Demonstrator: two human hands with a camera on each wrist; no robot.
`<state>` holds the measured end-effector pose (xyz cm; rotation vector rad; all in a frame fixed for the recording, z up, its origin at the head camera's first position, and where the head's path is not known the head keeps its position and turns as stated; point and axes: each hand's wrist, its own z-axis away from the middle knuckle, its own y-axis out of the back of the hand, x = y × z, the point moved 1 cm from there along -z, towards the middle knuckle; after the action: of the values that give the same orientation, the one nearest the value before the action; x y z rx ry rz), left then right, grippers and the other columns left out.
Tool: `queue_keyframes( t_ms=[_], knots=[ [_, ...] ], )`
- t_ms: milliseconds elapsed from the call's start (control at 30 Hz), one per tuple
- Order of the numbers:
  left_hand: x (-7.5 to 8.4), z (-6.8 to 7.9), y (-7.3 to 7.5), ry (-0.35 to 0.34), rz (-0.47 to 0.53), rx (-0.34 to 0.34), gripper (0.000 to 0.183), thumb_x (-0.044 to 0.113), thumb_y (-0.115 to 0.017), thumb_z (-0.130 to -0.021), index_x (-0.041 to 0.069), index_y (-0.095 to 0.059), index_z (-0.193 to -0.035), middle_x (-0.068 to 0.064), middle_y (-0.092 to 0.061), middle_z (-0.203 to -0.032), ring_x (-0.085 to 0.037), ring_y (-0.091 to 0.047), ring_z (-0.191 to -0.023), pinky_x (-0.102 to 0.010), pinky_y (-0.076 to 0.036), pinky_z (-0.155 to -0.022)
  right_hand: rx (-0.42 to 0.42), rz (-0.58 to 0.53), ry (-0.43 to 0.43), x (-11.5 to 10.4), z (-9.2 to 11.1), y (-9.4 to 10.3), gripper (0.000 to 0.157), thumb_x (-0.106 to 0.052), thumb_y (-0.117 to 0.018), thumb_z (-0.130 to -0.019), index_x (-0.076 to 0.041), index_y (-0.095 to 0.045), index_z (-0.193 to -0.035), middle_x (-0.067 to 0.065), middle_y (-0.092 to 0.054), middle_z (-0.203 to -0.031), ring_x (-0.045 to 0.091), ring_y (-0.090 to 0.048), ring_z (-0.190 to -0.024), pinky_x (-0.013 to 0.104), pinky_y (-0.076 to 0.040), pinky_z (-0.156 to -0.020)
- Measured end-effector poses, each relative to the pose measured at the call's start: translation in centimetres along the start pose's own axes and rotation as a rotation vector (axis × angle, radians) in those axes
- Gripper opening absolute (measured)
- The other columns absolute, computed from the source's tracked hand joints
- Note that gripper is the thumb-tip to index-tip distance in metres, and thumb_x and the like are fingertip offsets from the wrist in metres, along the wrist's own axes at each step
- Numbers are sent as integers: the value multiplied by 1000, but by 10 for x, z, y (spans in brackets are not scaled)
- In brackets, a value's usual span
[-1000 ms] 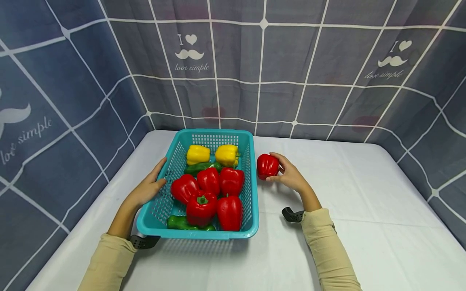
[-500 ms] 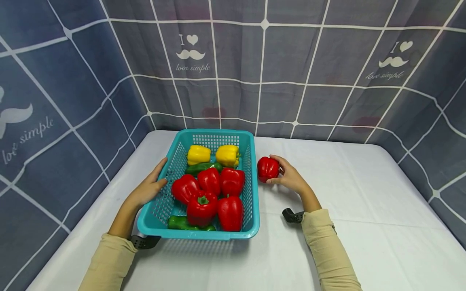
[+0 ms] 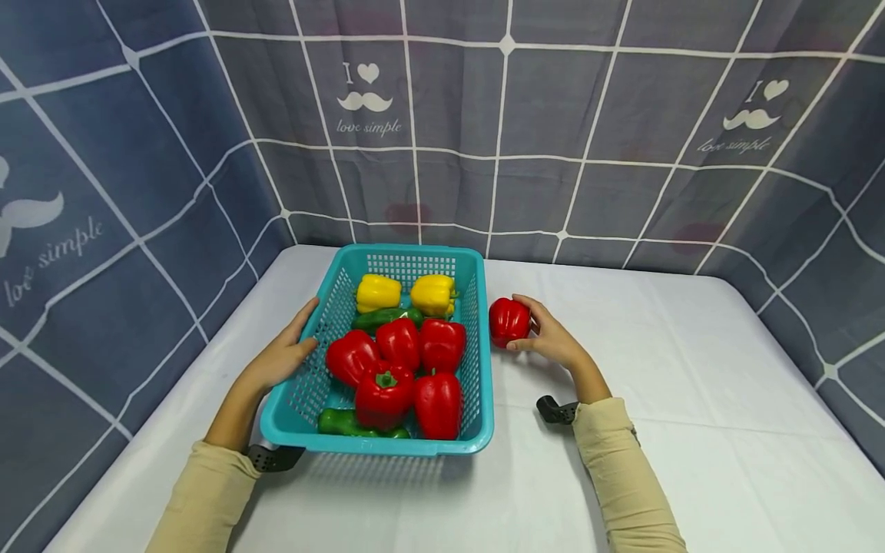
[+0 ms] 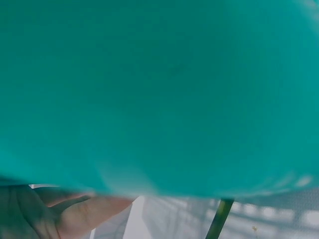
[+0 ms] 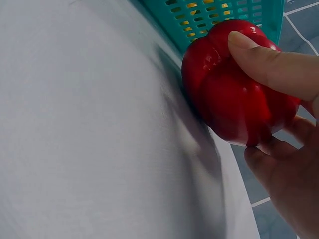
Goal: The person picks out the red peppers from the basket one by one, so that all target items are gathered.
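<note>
Glossy red, one bell pepper [image 3: 508,322] is pinched between thumb and fingers of the person's right hand [image 3: 551,336], just beside the right wall of a teal basket [image 3: 442,445]. The left hand [image 3: 279,361] grips the basket's left rim, and inside lie five red peppers [image 3: 383,395], two yellow peppers [image 3: 433,294] and two green vegetables [image 3: 386,319]. Beyond the white tabletop [image 3: 691,369] hangs a grey checked curtain [image 3: 539,100].

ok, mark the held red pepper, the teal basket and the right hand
Held red pepper [image 5: 224,97]: right wrist view, middle of its camera-facing skin.
Teal basket [image 3: 387,445]: head view, near rim.
Right hand [image 3: 553,336]: head view, back of the hand.
</note>
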<state>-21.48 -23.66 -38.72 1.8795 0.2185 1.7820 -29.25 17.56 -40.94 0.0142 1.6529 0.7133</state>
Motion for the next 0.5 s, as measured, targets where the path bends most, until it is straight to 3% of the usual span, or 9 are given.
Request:
queue_keyframes(
  t_ms=[500],
  knots=[
    [4, 1, 0, -9, 18, -6, 71, -1, -31, -89, 9, 8, -147, -27, 4, -150, -51, -14, -130, -59, -43, -83, -19, 35, -12, -5, 4, 1, 85, 3, -66, -75, 0, -16, -144, 25, -18, -144, 42, -16, -135, 51, -24, -106]
  ],
)
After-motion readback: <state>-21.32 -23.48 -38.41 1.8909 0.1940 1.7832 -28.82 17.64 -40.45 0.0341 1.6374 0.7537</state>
